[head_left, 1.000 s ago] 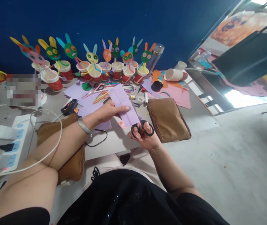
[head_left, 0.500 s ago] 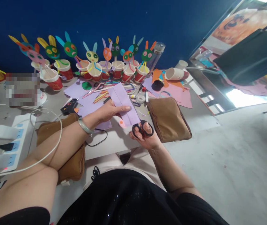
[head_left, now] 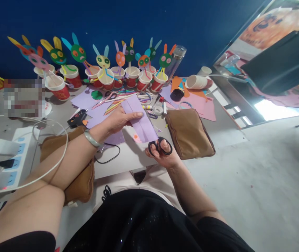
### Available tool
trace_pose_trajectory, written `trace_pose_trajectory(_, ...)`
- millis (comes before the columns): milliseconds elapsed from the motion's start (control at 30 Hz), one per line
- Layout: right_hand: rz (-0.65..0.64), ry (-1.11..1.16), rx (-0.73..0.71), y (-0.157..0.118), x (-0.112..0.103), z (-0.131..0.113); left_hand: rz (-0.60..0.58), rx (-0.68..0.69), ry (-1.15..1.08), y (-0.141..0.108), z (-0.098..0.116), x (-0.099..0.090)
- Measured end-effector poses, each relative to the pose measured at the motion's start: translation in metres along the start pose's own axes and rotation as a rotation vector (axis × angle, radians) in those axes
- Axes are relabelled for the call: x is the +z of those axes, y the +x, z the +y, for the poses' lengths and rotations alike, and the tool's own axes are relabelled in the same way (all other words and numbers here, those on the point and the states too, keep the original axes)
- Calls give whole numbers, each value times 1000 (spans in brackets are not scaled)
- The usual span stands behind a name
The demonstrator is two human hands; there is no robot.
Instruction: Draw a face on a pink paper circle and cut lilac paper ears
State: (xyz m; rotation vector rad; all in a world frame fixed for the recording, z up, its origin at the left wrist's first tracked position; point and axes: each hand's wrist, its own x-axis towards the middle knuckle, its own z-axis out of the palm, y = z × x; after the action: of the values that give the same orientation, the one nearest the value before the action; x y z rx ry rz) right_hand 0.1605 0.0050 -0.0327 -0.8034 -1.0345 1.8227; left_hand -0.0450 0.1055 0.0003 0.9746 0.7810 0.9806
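Note:
A folded sheet of purple paper (head_left: 143, 126) is pinched in my left hand (head_left: 122, 119), thumb on top and fingers underneath. My right hand (head_left: 166, 155) grips black-handled scissors (head_left: 160, 147), with fingers through the loops. The scissors meet the lower right end of the paper, and their blades are mostly hidden by it. Under the paper, a small pink piece with an orange dot (head_left: 137, 137) lies on the table. Beyond my hands lie coloured pencils (head_left: 114, 105), a tape roll (head_left: 157, 110) and more purple paper (head_left: 82, 101).
Several red paper cups (head_left: 60, 91) holding paper rabbit figures line the blue wall. A brown pouch (head_left: 191, 133) lies to the right, another brown case (head_left: 80, 189) under my left arm. A glue gun (head_left: 77, 119), a power strip (head_left: 18, 157) and a looping white cable (head_left: 67, 143) are at left.
The purple paper has shifted slightly down and right against the scissors. My left hand has moved a little left along the paper. A thin purple scrap shows beside the paper's right edge.

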Motion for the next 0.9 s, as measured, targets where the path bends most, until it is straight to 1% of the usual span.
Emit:
trace_pose_trajectory(100, 9, 3, 18, 0, 1, 0, -15, 4, 31, 0, -1, -1)
trace_pose_trajectory(333, 12, 44, 3, 2, 3, -1, 15, 39, 130, -2, -3, 0)
trace_pose_trajectory(500, -6, 30, -12, 6, 6, -4, 26, 18, 152, -3, -3, 0)
trace_pose_trajectory(667, 42, 6, 8, 6, 8, -3, 8, 22, 127, -3, -3, 1)
trace_pose_trajectory(900, 55, 23, -2, 5, 7, 0, 4, -5, 113, -3, -2, 0)
